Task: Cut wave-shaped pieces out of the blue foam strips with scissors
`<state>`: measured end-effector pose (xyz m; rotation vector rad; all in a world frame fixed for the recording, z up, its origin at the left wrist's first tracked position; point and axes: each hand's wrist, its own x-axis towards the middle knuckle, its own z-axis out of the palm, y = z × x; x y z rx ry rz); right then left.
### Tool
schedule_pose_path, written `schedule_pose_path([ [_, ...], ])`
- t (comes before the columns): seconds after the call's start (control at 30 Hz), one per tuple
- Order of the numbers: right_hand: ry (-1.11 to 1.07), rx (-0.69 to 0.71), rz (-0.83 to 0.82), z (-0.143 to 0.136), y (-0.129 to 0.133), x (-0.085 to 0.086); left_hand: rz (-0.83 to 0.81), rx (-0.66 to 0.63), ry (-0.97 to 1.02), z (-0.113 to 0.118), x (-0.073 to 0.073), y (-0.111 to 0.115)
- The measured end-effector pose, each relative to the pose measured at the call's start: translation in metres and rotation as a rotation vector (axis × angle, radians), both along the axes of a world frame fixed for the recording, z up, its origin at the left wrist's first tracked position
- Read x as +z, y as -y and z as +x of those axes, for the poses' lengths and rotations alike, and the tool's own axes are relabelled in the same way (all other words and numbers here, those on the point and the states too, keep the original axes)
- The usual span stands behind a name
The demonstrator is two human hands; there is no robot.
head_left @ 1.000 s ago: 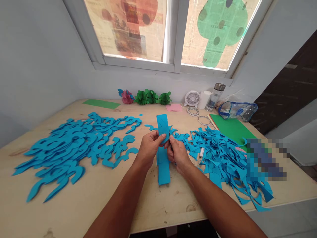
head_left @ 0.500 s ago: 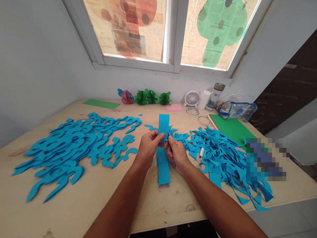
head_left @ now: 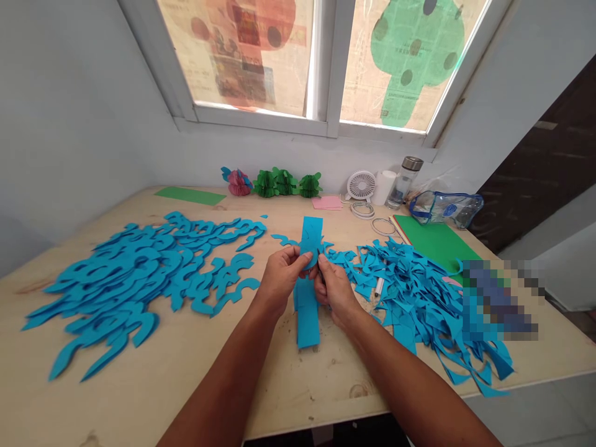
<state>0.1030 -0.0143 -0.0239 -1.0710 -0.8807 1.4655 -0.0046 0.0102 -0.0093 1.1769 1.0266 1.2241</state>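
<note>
My left hand (head_left: 279, 279) pinches a blue paper strip (head_left: 311, 231) between thumb and fingers, its upper end standing up and its lower edge rounded. My right hand (head_left: 336, 288) is closed around small dark scissors (head_left: 319, 259), mostly hidden by the fingers, with the blades against the strip's right edge. Below the hands, more blue paper strips (head_left: 308, 323) lie on the table. Curved blue paper cutouts (head_left: 135, 261) are heaped to the left. Blue paper scraps (head_left: 410, 285) form a pile to the right, with a white marker (head_left: 379, 287) at its near left side.
On the wooden table (head_left: 186, 385), folded green paper shapes (head_left: 284, 181), a small fan (head_left: 361, 185), tape rolls (head_left: 362, 210), a bottle (head_left: 405, 181) and a clear pouch (head_left: 447, 208) stand along the back. Green sheets (head_left: 433, 242) lie at right.
The held strip has shifted slightly right and turned a little in my left hand. Its lower edge now shows a rounder cut, with the scissors still beside it.
</note>
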Motion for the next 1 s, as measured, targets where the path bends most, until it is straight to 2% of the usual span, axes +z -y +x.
schedule_pose_path([
  [0.47,0.016,0.04,0.003,-0.0002,0.0006,-0.0007,-0.055,0.057,0.074,-0.0011,0.0007,-0.0004],
  [0.77,0.026,0.033,-0.012,0.0004,0.0005,0.0036,-0.02,0.004,0.028,-0.001,0.0036,0.0007],
  [1.0,0.035,0.046,-0.007,0.0017,-0.0006,0.0016,-0.043,0.041,0.038,-0.001,0.0059,0.0027],
])
